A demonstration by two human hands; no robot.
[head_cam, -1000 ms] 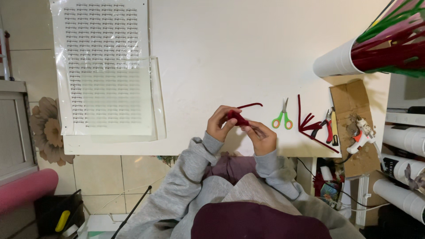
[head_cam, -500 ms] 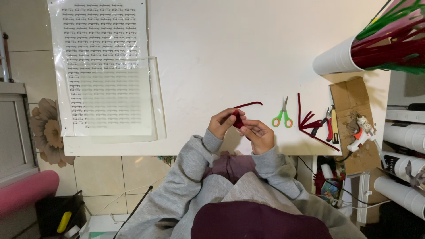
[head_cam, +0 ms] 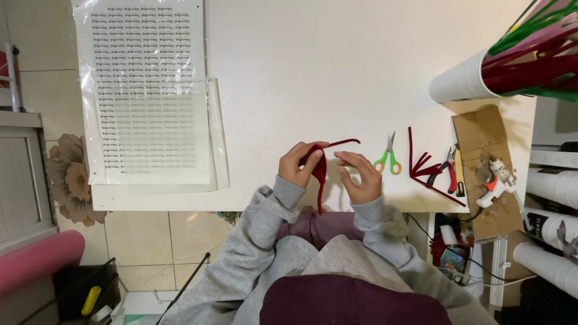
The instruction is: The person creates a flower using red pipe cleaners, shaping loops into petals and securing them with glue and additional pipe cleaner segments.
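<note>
Presently the left hand (head_cam: 299, 165) pinches a dark red fuzzy chenille stem (head_cam: 320, 170) at the near edge of the white bench (head_cam: 313, 72); the right hand (head_cam: 360, 176) hovers beside it, fingers loosely spread, holding nothing. Risk: the stem's dangling tail could slip free, being gripped at one end only.

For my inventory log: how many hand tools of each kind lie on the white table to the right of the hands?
Scissors: 1
Pliers: 1
Glue gun: 1
Total: 3
</note>
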